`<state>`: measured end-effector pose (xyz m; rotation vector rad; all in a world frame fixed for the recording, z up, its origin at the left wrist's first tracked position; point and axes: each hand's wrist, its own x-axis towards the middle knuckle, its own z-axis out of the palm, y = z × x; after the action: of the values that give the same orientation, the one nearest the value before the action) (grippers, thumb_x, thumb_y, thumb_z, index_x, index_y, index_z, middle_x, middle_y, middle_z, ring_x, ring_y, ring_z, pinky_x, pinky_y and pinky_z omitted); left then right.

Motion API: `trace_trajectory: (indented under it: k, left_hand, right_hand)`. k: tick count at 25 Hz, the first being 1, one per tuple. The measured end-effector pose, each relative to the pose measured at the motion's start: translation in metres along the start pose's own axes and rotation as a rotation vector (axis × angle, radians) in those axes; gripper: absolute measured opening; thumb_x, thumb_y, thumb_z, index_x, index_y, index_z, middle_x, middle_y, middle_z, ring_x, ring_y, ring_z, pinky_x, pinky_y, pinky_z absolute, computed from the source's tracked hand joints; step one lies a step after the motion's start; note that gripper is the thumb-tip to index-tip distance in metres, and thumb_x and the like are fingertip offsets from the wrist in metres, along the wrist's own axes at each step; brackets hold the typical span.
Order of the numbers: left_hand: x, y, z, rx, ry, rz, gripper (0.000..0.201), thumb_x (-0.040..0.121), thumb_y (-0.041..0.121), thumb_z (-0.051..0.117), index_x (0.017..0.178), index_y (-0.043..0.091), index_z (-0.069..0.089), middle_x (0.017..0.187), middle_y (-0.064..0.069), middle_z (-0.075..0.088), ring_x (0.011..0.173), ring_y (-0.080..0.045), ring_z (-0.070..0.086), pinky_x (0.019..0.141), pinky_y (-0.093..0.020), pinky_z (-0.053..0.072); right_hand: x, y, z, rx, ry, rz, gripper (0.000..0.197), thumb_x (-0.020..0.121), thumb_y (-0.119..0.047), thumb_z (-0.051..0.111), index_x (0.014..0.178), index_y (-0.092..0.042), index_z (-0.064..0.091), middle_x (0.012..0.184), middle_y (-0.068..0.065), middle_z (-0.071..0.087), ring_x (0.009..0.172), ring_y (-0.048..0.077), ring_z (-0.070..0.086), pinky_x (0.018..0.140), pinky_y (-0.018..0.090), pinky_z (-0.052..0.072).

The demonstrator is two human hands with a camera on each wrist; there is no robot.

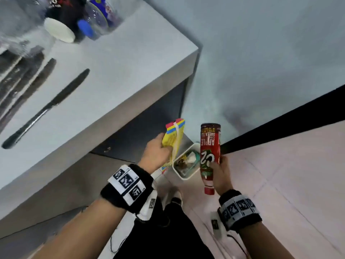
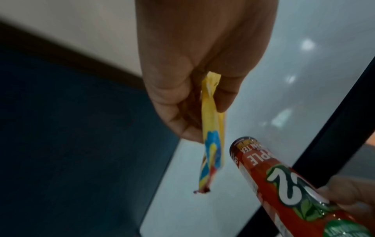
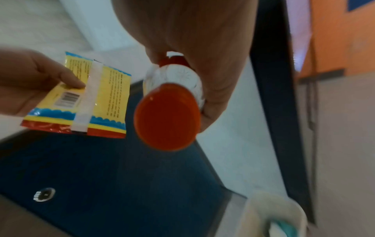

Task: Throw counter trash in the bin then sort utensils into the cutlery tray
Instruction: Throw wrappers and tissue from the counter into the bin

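Note:
My left hand (image 1: 156,152) pinches a flat yellow snack wrapper (image 1: 174,138) with red and blue edges, held over the floor beside the counter; the left wrist view shows the wrapper (image 2: 212,128) edge-on between thumb and fingers. My right hand (image 1: 221,172) grips a red-labelled plastic bottle (image 1: 210,156) upside down, its red cap (image 3: 167,117) pointing back at the wrist. Both items hang just above a small white bin (image 1: 186,177) on the floor, which holds some trash. A table knife (image 1: 46,109) lies on the grey counter (image 1: 115,71).
Several more utensils (image 1: 16,79) lie blurred at the counter's left edge. Clear plastic bottles (image 1: 95,17) and a white lid (image 1: 59,29) stand at the counter's back. A dark cabinet front (image 1: 141,131) is under the counter. My shoe (image 1: 174,198) is on the tiled floor near the bin.

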<state>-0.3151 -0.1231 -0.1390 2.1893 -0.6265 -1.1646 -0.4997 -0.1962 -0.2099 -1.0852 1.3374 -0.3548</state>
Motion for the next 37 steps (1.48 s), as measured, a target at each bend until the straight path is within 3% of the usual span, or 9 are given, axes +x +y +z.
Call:
trace_trajectory:
  k: [5,11,15,19,22,25,30,34,37]
  left_hand:
    - [0.084,-0.065,0.096,0.124,-0.221,-0.119,0.028,0.085,0.010,0.049,0.112,0.007,0.058,0.109,-0.019,0.067,0.101,-0.031,0.062,0.072,-0.023,0.036]
    - [0.210,-0.162,0.206,0.396,-0.351,-0.180,0.032,0.089,0.015,0.046,0.118,0.005,0.057,0.123,-0.019,0.062,0.112,-0.033,0.058,0.087,-0.029,0.043]
    - [0.284,-0.217,0.271,0.455,-0.317,-0.252,0.036,0.090,0.013,0.045,0.122,0.000,0.055,0.129,-0.022,0.058,0.119,-0.035,0.055,0.096,-0.034,0.043]
    - [0.324,-0.247,0.308,0.502,-0.393,-0.286,0.038,0.090,0.018,0.050,0.124,0.004,0.056,0.130,-0.019,0.058,0.119,-0.033,0.056,0.097,-0.033,0.043]
    - [0.335,-0.249,0.301,0.393,-0.388,-0.316,0.038,0.084,0.022,0.057,0.117,0.005,0.062,0.125,-0.018,0.062,0.114,-0.032,0.058,0.095,-0.032,0.044]
    - [0.321,-0.232,0.270,0.282,-0.302,-0.308,0.015,0.077,0.022,0.057,0.085,0.013,0.066,0.114,-0.018,0.063,0.108,-0.030,0.058,0.093,-0.029,0.043]
    - [0.250,-0.171,0.200,0.125,-0.273,-0.286,0.030,0.086,0.011,0.054,0.115,0.006,0.063,0.124,-0.012,0.063,0.116,-0.028,0.058,0.097,-0.035,0.046]
    - [0.171,-0.089,0.126,0.034,-0.257,-0.198,0.028,0.089,0.018,0.053,0.114,0.010,0.064,0.121,-0.006,0.065,0.113,-0.023,0.060,0.092,-0.033,0.046]
    - [0.113,-0.029,0.074,-0.006,-0.224,-0.124,0.014,0.088,0.019,0.056,0.099,0.016,0.064,0.100,-0.001,0.062,0.093,-0.016,0.057,0.068,-0.024,0.043]
  right_hand:
    - [0.057,0.113,0.018,-0.036,0.092,0.332,0.024,0.077,-0.025,0.059,0.094,-0.032,0.045,0.102,0.014,0.062,0.088,0.032,0.063,0.083,0.055,0.053]
    - [0.187,0.254,0.060,0.123,0.140,0.396,0.062,0.066,-0.030,0.063,0.116,-0.057,0.037,0.118,0.011,0.060,0.100,0.035,0.064,0.087,0.056,0.053]
    - [0.248,0.288,0.074,0.202,0.213,0.446,0.066,0.082,-0.017,0.058,0.137,-0.041,0.030,0.120,0.010,0.059,0.101,0.033,0.062,0.090,0.054,0.052]
    - [0.295,0.324,0.071,0.110,0.176,0.521,0.069,0.082,-0.031,0.055,0.141,-0.045,0.021,0.129,0.007,0.055,0.108,0.035,0.060,0.095,0.050,0.051]
    - [0.293,0.322,0.059,-0.030,0.222,0.527,0.050,0.087,-0.019,0.051,0.137,-0.023,0.042,0.132,0.011,0.056,0.116,0.031,0.057,0.097,0.031,0.046]
    - [0.265,0.297,0.048,-0.079,0.260,0.496,0.038,0.087,-0.011,0.052,0.125,-0.014,0.056,0.128,0.008,0.059,0.113,0.025,0.057,0.085,0.021,0.039]
    - [0.196,0.210,0.040,-0.176,0.171,0.340,0.033,0.087,-0.004,0.049,0.118,-0.011,0.060,0.120,0.010,0.062,0.091,0.018,0.053,0.065,0.010,0.040]
    - [0.133,0.107,0.035,-0.262,0.070,0.133,0.033,0.087,-0.006,0.050,0.118,-0.013,0.059,0.112,0.015,0.066,0.100,0.030,0.063,0.089,0.034,0.052]
    - [0.091,0.030,0.030,-0.339,-0.001,-0.065,0.025,0.085,-0.012,0.052,0.107,-0.019,0.061,0.093,0.001,0.066,0.093,0.028,0.066,0.087,0.041,0.054]
